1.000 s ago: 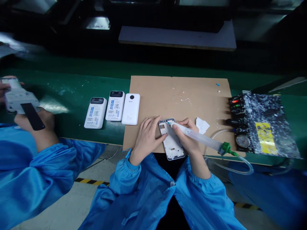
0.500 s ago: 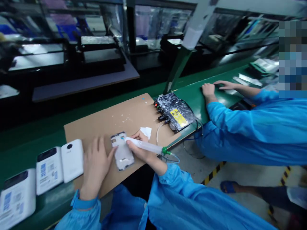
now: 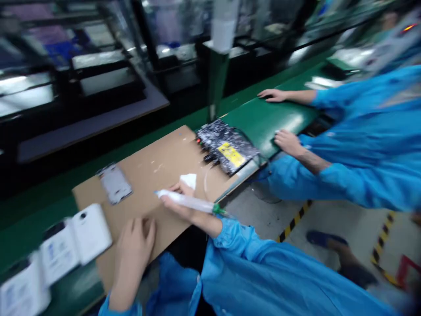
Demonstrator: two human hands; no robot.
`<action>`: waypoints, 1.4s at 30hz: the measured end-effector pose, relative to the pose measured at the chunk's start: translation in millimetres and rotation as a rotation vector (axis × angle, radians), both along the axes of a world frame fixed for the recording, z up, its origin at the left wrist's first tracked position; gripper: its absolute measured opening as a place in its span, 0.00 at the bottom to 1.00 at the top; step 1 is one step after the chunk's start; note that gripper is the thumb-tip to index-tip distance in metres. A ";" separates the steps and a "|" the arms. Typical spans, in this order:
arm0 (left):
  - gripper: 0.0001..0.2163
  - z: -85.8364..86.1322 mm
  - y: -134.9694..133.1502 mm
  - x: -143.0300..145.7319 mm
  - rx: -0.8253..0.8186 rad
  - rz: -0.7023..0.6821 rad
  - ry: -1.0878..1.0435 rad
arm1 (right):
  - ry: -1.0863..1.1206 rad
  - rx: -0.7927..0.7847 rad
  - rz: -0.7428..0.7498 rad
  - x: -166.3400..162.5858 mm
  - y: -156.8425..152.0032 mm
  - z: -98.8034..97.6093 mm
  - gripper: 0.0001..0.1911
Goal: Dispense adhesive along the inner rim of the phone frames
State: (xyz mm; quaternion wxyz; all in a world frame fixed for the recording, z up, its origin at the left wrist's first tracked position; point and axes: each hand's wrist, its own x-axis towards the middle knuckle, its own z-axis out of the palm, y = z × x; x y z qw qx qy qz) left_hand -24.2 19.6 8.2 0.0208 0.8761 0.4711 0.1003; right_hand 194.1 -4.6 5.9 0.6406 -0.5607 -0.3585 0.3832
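Note:
My right hand (image 3: 177, 204) is closed around a white glue syringe (image 3: 194, 202) with a green fitting at its rear end. The blue tip of the syringe points left over a brown cardboard sheet (image 3: 158, 145). Low over the near edge of that sheet is my left hand (image 3: 136, 241), holding nothing, its thumb apart from the loosely bent fingers. A grey-white phone frame (image 3: 115, 183) lies on the far left part of the cardboard, apart from both hands. Just behind my right hand rests a scrap of white paper (image 3: 189, 180).
White phones (image 3: 92, 232) lie in a row on the green bench at left. A speckled control box (image 3: 226, 145) with a yellow label and cables stands at the cardboard's right end. Beyond it, a co-worker in blue sleeves (image 3: 355, 87) rests both hands on the bench.
The phone frame has gone from between my hands to the far left of the cardboard. My left hand has come back toward the near edge. The view has shifted, and the co-worker's hands have moved apart.

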 end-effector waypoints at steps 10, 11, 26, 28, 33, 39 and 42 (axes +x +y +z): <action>0.10 46.4 49.0 51.1 -0.204 0.252 0.165 | -0.104 0.065 -0.109 12.4 3.1 -2.4 0.30; 0.12 45.3 53.6 54.6 -0.198 0.295 0.166 | -0.107 0.071 -0.114 12.1 2.1 -2.0 0.30; 0.27 21.0 44.9 70.9 -0.153 0.410 0.176 | -0.154 0.083 -0.130 14.8 -2.8 -6.1 0.29; 0.28 21.7 40.5 69.0 -0.161 0.388 0.183 | -0.165 0.067 -0.147 20.0 -8.8 -6.4 0.29; 0.29 24.2 32.8 66.9 -0.165 0.377 0.209 | -0.207 0.063 -0.242 61.6 -33.0 -2.5 0.29; 0.29 32.6 28.8 59.2 -0.212 0.303 0.137 | -0.371 -0.035 -0.207 125.5 -48.8 7.1 0.24; 0.23 55.5 12.7 51.2 -0.343 0.143 -0.052 | -0.410 -0.030 -0.155 137.7 -50.9 6.4 0.21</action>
